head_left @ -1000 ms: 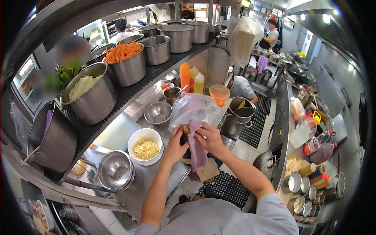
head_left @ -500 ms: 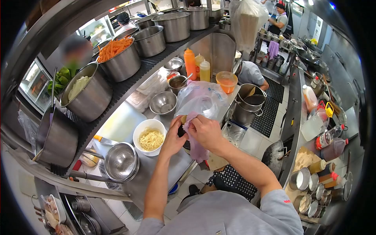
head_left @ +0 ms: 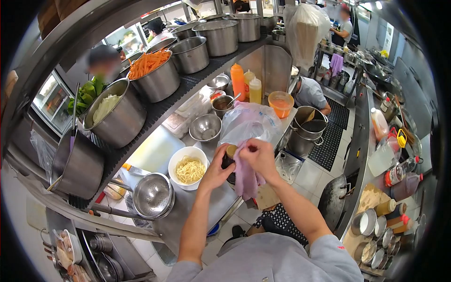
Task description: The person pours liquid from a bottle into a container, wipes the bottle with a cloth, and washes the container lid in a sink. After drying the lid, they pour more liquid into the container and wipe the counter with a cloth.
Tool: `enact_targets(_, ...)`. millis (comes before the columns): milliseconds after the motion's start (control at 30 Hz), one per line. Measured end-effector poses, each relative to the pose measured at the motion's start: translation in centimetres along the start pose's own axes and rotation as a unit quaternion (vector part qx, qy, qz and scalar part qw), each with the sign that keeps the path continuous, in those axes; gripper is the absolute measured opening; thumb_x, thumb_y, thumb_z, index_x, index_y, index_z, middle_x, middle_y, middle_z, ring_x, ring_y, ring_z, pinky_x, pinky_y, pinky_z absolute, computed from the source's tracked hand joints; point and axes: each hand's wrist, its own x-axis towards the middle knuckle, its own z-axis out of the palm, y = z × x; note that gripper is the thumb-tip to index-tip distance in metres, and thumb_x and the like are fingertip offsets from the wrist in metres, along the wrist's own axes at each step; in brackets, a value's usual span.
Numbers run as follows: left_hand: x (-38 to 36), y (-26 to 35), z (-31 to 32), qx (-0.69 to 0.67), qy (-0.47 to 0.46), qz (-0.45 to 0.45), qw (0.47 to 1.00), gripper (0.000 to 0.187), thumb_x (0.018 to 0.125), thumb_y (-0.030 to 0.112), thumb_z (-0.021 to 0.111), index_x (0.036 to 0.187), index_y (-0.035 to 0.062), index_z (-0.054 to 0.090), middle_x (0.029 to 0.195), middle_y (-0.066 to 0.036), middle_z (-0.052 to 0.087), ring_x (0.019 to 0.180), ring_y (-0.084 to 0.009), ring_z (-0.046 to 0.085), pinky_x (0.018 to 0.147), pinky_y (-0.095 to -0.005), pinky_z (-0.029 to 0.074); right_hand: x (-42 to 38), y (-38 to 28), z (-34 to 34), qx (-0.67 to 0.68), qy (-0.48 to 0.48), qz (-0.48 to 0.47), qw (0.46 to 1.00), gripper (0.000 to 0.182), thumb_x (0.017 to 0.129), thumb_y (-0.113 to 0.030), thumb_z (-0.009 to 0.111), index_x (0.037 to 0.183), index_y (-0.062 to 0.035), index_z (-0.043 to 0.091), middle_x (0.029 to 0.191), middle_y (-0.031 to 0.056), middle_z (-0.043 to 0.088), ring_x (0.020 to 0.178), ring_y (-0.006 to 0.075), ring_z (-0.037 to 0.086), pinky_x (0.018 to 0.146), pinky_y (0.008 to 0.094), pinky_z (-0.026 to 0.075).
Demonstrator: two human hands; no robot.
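My left hand (head_left: 217, 168) is closed around a dark bottle (head_left: 229, 161) with a yellowish cap; most of its body is hidden by my fingers. My right hand (head_left: 257, 158) pinches a pink-purple cloth (head_left: 247, 181) against the bottle's right side, and the cloth hangs down below the hand. Left of my hands stands a white bowl (head_left: 202, 155) of pale noodles (head_left: 190, 170). Just beyond them lies a clear plastic bag (head_left: 263, 126) with something pinkish under or in it. A steel mixing bowl (head_left: 205, 128) sits to its left.
A shelf of steel pots, one with shredded carrot (head_left: 149, 65), runs along the left. Squeeze bottles (head_left: 237, 80) and an orange tub (head_left: 281, 104) stand behind the bag. A strainer (head_left: 152, 195) is at the counter's left. A crouching person (head_left: 311, 94) is ahead.
The view has shifted, so the surroundings appear farther right. My hands stay at the bottle, its cap now showing more clearly, and the cloth has spread wider beneath my right hand.
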Motion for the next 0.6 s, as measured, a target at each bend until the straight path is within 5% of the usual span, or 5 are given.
enact_targets(33,0.0,0.1,0.0,-0.004,-0.014,0.004,1.0,0.062,0.08,0.007,0.067,0.135,0.003,0.038,0.137,-0.012,0.037,0.13,-0.0254,0.036,0.107,-0.0348,0.031,0.4,0.7,-0.1,0.03,-0.01,0.086,0.996,0.014,0.072,-0.009,0.066,0.082,0.002,0.067,0.069,0.0082,0.064,0.058,0.0091,0.055,0.054,0.0277,0.046)
enact_targets(200,0.7,-0.8,0.1,-0.043,-0.041,0.004,0.998,0.061,0.08,0.012,0.071,0.132,0.0016,0.041,0.136,-0.013,0.038,0.128,-0.025,0.039,0.106,-0.0343,0.033,1.9,2.2,-0.6,0.163,-0.046,0.132,0.977,0.015,0.077,-0.01,0.064,0.082,0.0042,0.066,0.07,-0.0006,0.062,0.064,0.0053,0.052,0.057,0.0231,0.043)
enact_targets(400,0.5,4.1,5.4,0.106,0.278,-0.052,0.953,0.044,0.073,0.015,0.076,0.109,-0.0008,0.057,0.112,-0.018,0.059,0.11,-0.0313,0.057,0.096,-0.0361,0.043,1.1,4.0,-1.0,0.208,-0.122,0.113,0.964,0.013,0.078,-0.007,0.061,0.087,0.003,0.063,0.07,-0.0019,0.058,0.065,0.0049,0.05,0.059,0.0233,0.043)
enact_targets(533,1.1,1.1,5.2,0.079,0.298,-0.047,0.95,0.041,0.073,0.012,0.074,0.108,-0.0009,0.058,0.115,-0.019,0.06,0.112,-0.0332,0.057,0.096,-0.0362,0.044,1.3,3.9,-1.7,0.152,-0.146,0.002,0.977,0.013,0.078,-0.005,0.06,0.088,0.0026,0.063,0.072,0.0032,0.059,0.064,0.0103,0.053,0.06,0.0261,0.044)
enact_targets(600,1.4,0.3,2.3,0.018,0.137,-0.035,0.99,0.039,0.073,0.009,0.071,0.109,-0.0009,0.058,0.121,-0.02,0.058,0.118,-0.0341,0.055,0.097,-0.0366,0.043,1.3,3.3,-2.0,0.111,-0.163,-0.068,0.978,0.013,0.078,-0.004,0.059,0.089,0.0023,0.063,0.073,0.0058,0.059,0.064,0.0129,0.054,0.06,0.0272,0.045)
